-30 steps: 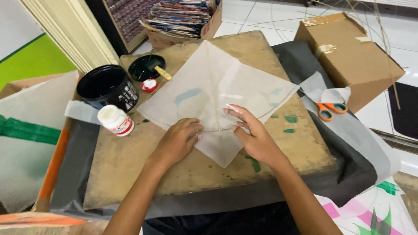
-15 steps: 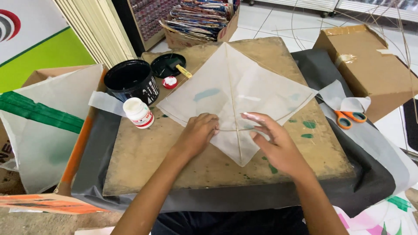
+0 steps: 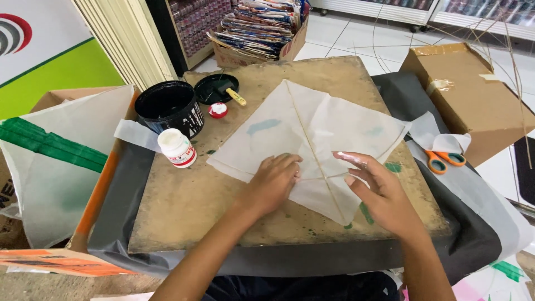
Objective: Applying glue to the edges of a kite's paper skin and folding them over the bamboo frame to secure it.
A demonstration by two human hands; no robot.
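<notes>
Kite (image 3: 312, 139): white tissue diamond with thin stick spars, flat on the worn board (image 3: 184, 206), lower half directly under your hands; it lies there so the glued seams can be pressed against a hard surface.

Left hand (image 3: 273, 181): palm down, fingers together and slightly curled, grasping nothing; fingertips press the paper where the cross spar meets the spine, seemingly to pin the joint.

Right hand (image 3: 373, 187): open, fingers spread and lifted, gripping nothing; only the heel seems near the paper; the tips look smeared white, likely glue, which would explain keeping them raised.

Glue bottle (image 3: 177, 147): white, red label, upright just left of the kite, within reach.

Black pot (image 3: 167, 106): open, behind the bottle; its lid (image 3: 214, 89) beside it carries a brush (image 3: 231, 92).

Scissors (image 3: 446, 159): orange handles, on paper scraps at the board's right edge.

Cardboard box (image 3: 473, 95): well right.
</notes>
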